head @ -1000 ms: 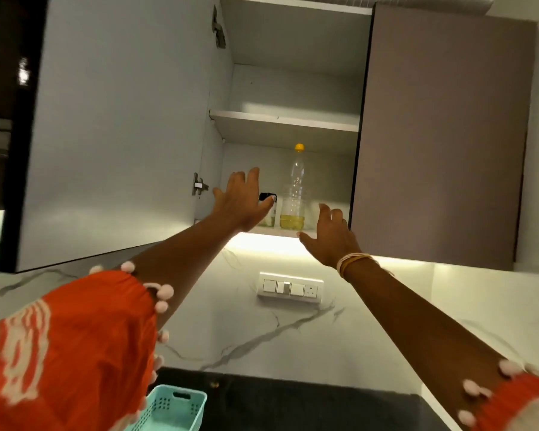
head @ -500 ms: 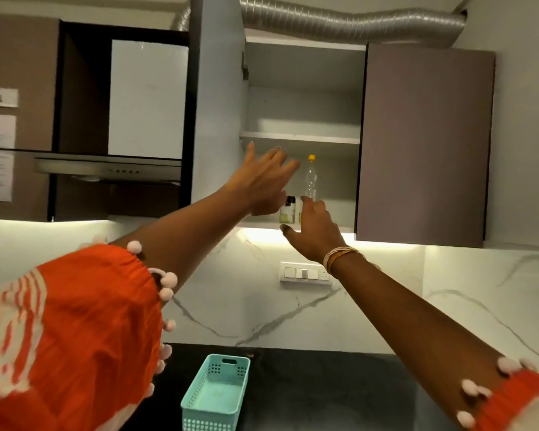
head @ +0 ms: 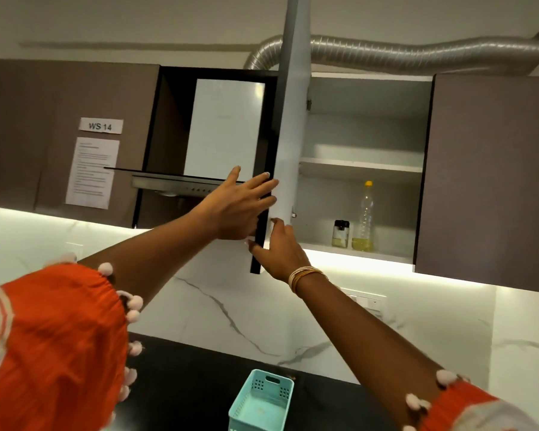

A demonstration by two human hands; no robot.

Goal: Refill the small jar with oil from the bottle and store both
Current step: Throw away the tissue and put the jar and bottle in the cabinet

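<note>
From the head camera I see both hands raised to the open grey cabinet door point(head: 293, 144), which stands edge-on to me. My left hand point(head: 240, 209) lies flat against the door's dark outer face, its fingers point(head: 263, 181) straight and slightly spread, tips reaching the door's front edge. My right hand point(head: 280, 248), a stack of thin bangles point(head: 304, 275) on the wrist, sits just below the left, fingers loosely extended and touching the door's lower edge; it grips nothing that I can make out.

To the right of both hands, inside the cabinet, the small clear glass jar with a black cap point(head: 340, 233) stands upright on the white bottom shelf point(head: 330, 248), yellow oil in its base. Just right of it, close beside, stands the tall clear plastic oil bottle with a yellow cap point(head: 365, 217), upright, a low band of oil at the bottom.

Well below the fingers, a pale turquoise perforated plastic basket point(head: 260, 402) rests on the black worktop point(head: 184, 368).
</note>
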